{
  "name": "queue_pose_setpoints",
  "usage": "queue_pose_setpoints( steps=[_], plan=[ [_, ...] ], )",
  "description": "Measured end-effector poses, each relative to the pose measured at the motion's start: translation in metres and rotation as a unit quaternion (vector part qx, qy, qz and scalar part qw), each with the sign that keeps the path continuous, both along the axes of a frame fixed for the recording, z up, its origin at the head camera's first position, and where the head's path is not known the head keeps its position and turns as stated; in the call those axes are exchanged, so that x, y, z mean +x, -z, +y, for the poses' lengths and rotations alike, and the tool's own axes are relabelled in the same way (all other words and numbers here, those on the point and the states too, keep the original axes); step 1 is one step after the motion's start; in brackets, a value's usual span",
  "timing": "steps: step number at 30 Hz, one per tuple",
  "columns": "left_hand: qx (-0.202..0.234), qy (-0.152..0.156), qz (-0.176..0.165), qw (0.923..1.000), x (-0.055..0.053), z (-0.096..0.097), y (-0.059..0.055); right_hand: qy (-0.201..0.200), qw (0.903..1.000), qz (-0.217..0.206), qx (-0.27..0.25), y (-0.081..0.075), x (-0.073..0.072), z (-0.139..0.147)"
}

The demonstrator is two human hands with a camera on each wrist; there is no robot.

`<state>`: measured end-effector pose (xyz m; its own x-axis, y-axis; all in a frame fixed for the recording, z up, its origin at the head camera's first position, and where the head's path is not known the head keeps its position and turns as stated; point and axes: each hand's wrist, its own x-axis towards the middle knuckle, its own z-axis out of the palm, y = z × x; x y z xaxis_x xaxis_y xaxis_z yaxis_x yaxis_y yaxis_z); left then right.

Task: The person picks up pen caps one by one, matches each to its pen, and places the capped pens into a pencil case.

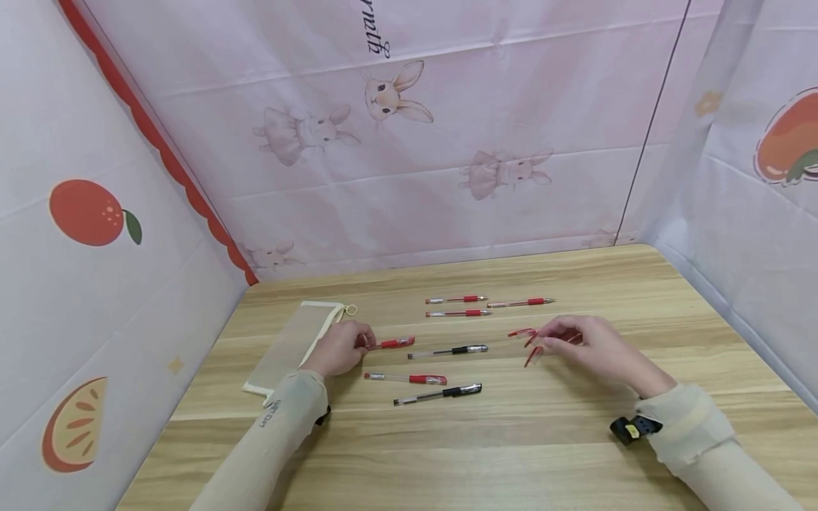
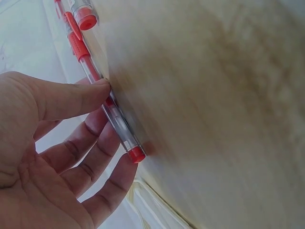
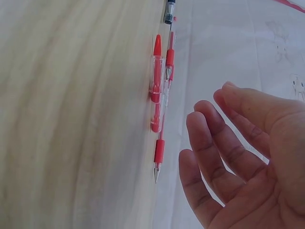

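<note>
My left hand (image 1: 339, 348) pinches a capped red pen (image 2: 116, 124) between thumb and fingers, the pen lying low along the wooden table. In the right wrist view my right hand (image 3: 243, 152) has loosely bent fingers with nothing between them. It hovers beside several clear-and-red pen caps (image 1: 533, 353) on the table. Three uncapped red pens (image 1: 514, 304) lie behind, their tips pointing right. Between the hands are another capped red pen (image 1: 405, 378) and two capped black pens, one farther back (image 1: 447, 351) and one in front (image 1: 437, 394).
A translucent pouch (image 1: 284, 351) with cream edging and a ring zipper pull (image 1: 351, 310) lies at the left, partly behind the left forearm. Printed cloth walls (image 1: 409, 206) enclose the table (image 1: 447, 468) at the back and both sides.
</note>
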<state>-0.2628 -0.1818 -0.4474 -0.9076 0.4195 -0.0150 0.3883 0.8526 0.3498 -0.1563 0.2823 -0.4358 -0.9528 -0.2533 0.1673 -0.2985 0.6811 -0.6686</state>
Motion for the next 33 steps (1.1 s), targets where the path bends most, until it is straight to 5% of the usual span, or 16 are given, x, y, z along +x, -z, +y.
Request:
queue_pose_setpoints(
  steps=[33],
  plan=[
    [-0.016, 0.017, -0.029, 0.9993, -0.004, 0.010, -0.012, -0.015, 0.9996, -0.005, 0.024, 0.005, -0.004, 0.015]
  ],
)
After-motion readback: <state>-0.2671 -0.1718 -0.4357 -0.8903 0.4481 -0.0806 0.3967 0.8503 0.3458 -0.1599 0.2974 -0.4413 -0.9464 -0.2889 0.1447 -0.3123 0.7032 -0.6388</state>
